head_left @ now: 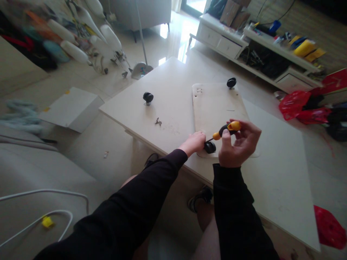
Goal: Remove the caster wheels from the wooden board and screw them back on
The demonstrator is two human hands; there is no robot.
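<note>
Head view | our right hand (240,146) grips the yellow-and-black screwdriver (230,128), shaft angled down beside the near caster (210,147) | our left hand (193,142) bunched at that caster, we cannot tell whether pinching | caster at near-left corner of white board (214,108), on table (282,177) | left of board: loose caster (148,97), screws (158,122)

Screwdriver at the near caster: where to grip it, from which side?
I'd hold the screwdriver by its thick yellow-and-black handle, right hand coming from the right. The handle slants up and rightward, away from the left hand; the thin shaft angles down to the caster and looks too slim to turn well.
</note>
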